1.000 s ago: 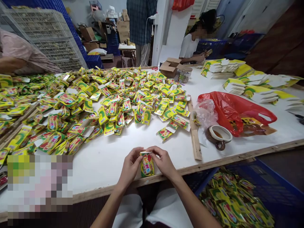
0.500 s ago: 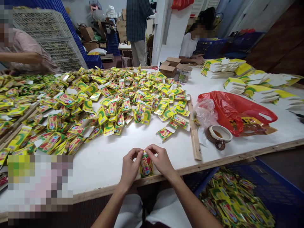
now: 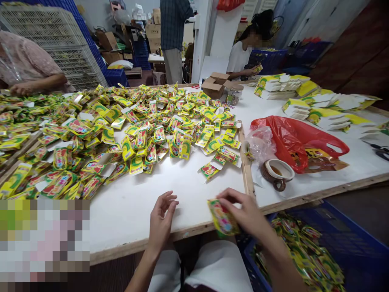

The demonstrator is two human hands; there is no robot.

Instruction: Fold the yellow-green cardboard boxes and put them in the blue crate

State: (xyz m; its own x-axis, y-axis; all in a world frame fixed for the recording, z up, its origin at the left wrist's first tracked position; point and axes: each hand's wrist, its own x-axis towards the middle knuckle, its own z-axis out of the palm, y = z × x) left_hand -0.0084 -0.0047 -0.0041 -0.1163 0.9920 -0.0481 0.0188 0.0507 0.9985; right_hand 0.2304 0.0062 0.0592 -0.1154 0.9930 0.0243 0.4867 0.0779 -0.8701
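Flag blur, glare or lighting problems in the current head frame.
Head view: packet in the right hand blurred, likely from motion; head view: glossy highlights on the red bag; head view: upper-right corner dim; head view: pixelated block hides part of the lower left.

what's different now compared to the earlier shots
The left hand has let go of the small packet that both hands held at the table's front edge, and is now open. The right hand alone holds it and has moved it to the right. The packet pile, red bag and mug stayed put.
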